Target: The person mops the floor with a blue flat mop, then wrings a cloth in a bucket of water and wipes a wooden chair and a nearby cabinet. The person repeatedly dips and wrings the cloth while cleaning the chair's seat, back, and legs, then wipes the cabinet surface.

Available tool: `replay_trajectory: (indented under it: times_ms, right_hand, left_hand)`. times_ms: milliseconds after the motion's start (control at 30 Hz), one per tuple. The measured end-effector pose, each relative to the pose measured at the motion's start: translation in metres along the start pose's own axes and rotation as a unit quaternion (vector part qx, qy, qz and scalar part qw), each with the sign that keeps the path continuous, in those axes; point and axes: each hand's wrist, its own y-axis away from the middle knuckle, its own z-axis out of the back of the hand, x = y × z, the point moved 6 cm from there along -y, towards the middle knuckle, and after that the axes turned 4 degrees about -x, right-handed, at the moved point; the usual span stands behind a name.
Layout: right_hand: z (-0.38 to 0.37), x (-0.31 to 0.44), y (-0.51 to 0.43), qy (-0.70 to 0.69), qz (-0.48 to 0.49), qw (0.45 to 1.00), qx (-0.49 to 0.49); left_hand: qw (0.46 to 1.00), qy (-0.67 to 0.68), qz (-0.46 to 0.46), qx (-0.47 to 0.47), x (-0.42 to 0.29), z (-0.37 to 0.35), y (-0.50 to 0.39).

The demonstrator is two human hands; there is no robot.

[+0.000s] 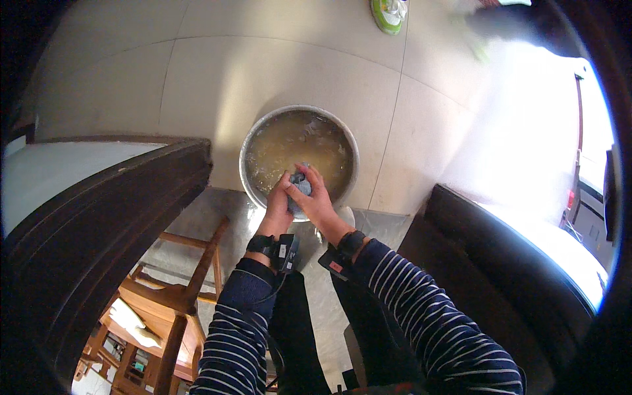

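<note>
Both my hands meet over the near rim of a round metal basin (242,163), which stands on the floor. Cloudy brownish water (296,138) with small bits floating in it fills the basin. Between my left hand (279,201) and my right hand (316,197) is a bunched grey-blue cloth (302,186), squeezed from both sides. Part of the cloth is covered by my fingers and thumbs.
A dark wooden door frame (187,158) juts in at left, with another dark frame (474,252) at right. Wooden chair parts (185,296) stand at lower left. Beyond the basin, pale tiles (291,64) lead to a person's green-and-white shoe (388,17).
</note>
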Motion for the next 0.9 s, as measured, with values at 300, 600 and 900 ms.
replay_trajectory:
  times_ms: [300,600,900]
  right_hand:
    - [-0.016,-0.021,-0.025,-0.086,0.008,0.996,0.020]
    - [-0.025,-0.006,-0.041,-0.099,-0.076,0.976,0.178]
    - [-0.021,0.037,-0.043,-0.158,0.006,0.918,0.362]
  left_hand:
    - [0.929,-0.283,-0.143,0.190,-0.037,-0.034,0.062]
    - [0.978,-0.140,0.038,0.148,-0.034,-0.029,0.070]
    - [0.960,-0.181,0.071,0.204,-0.049,-0.028,0.069]
